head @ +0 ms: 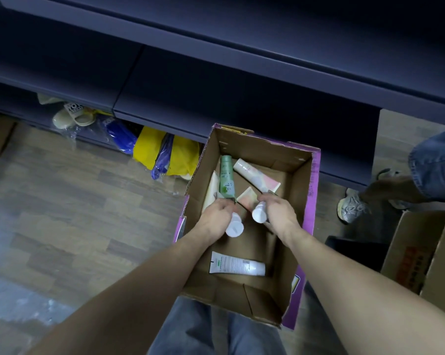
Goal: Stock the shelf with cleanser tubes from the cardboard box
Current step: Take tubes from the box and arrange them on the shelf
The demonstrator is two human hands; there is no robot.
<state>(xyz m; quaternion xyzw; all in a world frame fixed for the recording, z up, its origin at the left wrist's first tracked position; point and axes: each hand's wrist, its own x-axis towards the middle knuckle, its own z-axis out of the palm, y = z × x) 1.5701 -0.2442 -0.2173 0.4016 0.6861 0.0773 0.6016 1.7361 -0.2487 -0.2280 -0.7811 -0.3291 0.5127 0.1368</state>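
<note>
Both arms are reaching down into an open brown cardboard box with purple outer sides (311, 201), which is standing on the wood-patterned floor (75, 213) just in front of the dark blue metal shelf (216, 98). The left hand (217, 212) is curling its fingers around a white-capped tube (234, 228), whose round cap is pointing toward the camera. The right hand (277, 210) is gripping a second white-capped tube with a pink and cream body (258, 212) in the same way. The two hands are sitting close together near the middle of the box.

Other tubes are lying loose inside the box: a green tube (226, 176) and a pale pink and white tube (257, 176) near the far wall, a cream-coloured tube (211, 190) along the left wall, and a white tube with a printed label (236, 263) lying flat near the front.

Yellow and blue plastic-wrapped packages (162, 152) and beige slippers (73, 115) are lying under the lowest shelf. Another person's grey sneaker (352, 208) is standing to the right, beside a second brown carton (421, 254).
</note>
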